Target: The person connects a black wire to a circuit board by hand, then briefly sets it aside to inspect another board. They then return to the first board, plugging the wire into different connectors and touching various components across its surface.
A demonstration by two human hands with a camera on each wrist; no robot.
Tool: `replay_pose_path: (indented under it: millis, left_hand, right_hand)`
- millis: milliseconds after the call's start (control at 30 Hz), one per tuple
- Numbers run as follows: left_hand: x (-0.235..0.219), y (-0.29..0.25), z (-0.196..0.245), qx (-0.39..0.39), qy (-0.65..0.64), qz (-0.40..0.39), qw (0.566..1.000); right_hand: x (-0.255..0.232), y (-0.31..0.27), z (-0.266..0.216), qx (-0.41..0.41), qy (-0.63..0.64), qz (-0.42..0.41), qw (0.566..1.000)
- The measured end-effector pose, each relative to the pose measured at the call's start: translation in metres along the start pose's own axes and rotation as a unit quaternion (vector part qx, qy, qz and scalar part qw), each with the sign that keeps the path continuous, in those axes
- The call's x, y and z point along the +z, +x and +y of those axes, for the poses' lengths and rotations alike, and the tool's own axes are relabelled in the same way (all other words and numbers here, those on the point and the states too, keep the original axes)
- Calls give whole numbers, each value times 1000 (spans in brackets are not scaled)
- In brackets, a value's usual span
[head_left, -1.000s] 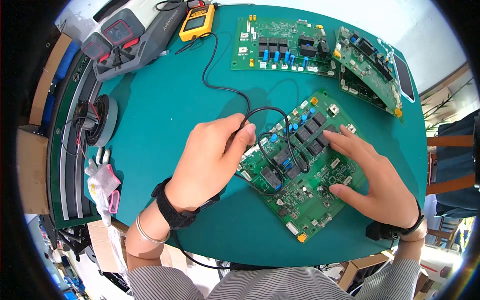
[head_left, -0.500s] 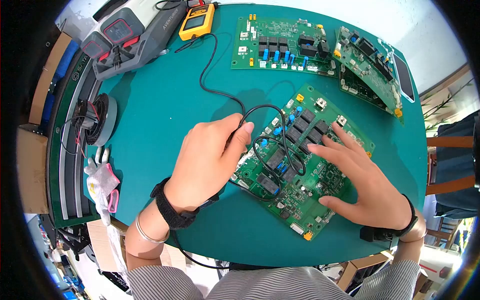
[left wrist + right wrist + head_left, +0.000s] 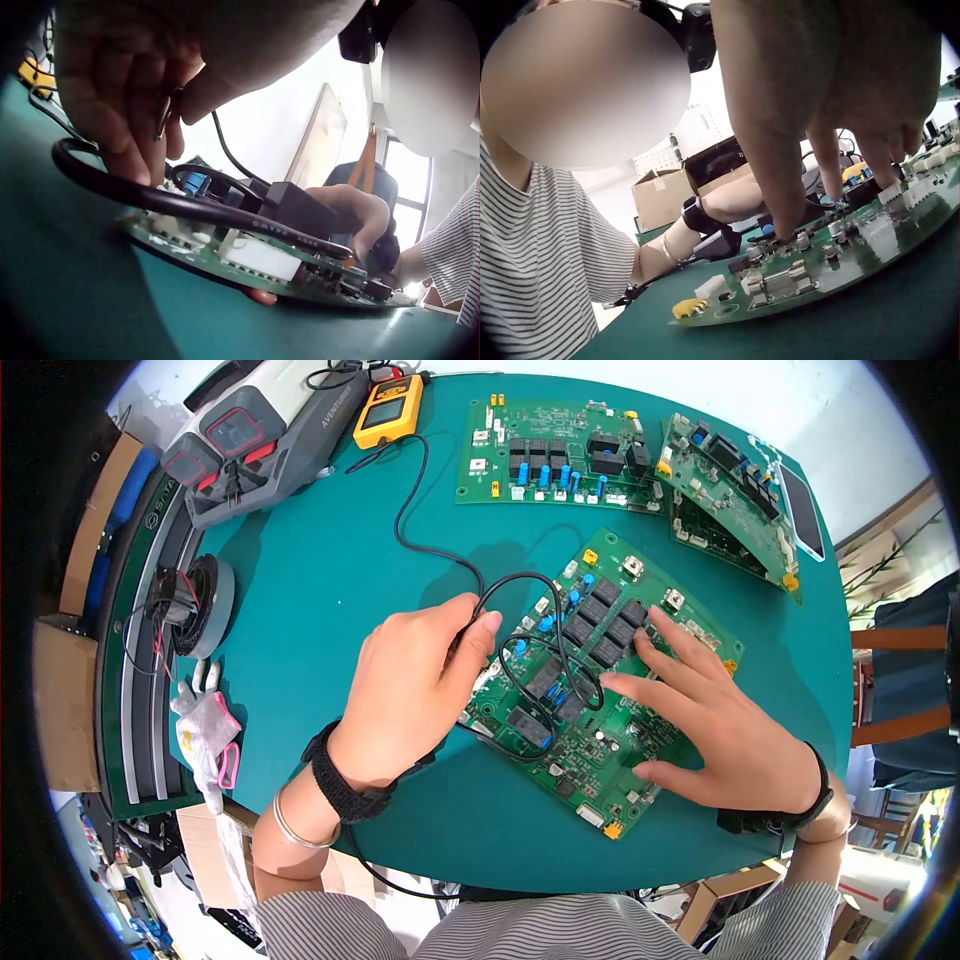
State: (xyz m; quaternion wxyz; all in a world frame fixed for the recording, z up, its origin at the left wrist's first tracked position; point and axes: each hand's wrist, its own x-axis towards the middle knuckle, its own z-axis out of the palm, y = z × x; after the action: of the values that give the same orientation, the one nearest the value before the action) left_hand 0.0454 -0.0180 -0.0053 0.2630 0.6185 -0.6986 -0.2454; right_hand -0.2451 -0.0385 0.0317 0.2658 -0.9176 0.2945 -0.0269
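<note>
In the head view, a green circuit board (image 3: 575, 780) with black relays and blue capacitors lies turned at an angle before the person. At its left edge, the left hand (image 3: 400, 685) pinches a black cable (image 3: 525, 574), which loops over the relays. A thin metal tip (image 3: 162, 124) shows between the thumb and fingers in the left wrist view. The right hand (image 3: 725, 735) rests on the board's right half, fingers spread and relaxed. Its fingertips touch down among the parts beside a glass fuse (image 3: 780, 283) in the right wrist view.
A yellow handheld meter (image 3: 387, 412) at the back carries the cable. More circuit boards (image 3: 555, 450) lie at the back, some stacked beside a phone (image 3: 802, 510). A speaker-like round part (image 3: 210, 605), a glove (image 3: 208, 735) and a grey case (image 3: 300, 460) stand left.
The board has slid left and turned slightly counterclockwise, its top corner shifting left. The right hand has moved left with it. The left hand keeps its pinch on the cable nearly in place.
</note>
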Motion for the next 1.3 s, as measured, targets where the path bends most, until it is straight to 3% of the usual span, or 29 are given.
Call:
replay_pose_path:
  millis: [567,733,867,967,1167,1300]
  left_hand:
    - [2,-2,4,23,59,37,997]
    - [4,-3,2,40,56,58,996]
    - [3,-3,6,51,47,77,995]
    - [1,-3,8,69,20,65,995]
    - [1,-4,9,109,-37,38,993]
    - [1,-3,9,115,-59,35,991]
  right_hand:
    - [10,10,9,-22,-83,44,995]
    - [15,13,-6,-6,-140,107,984]
    - [17,15,-5,-70,-156,101,980]
    - [20,14,-2,-156,-202,51,965]
    - [24,12,-4,-131,-131,-9,983]
    - [24,12,-5,-131,-127,-5,983]
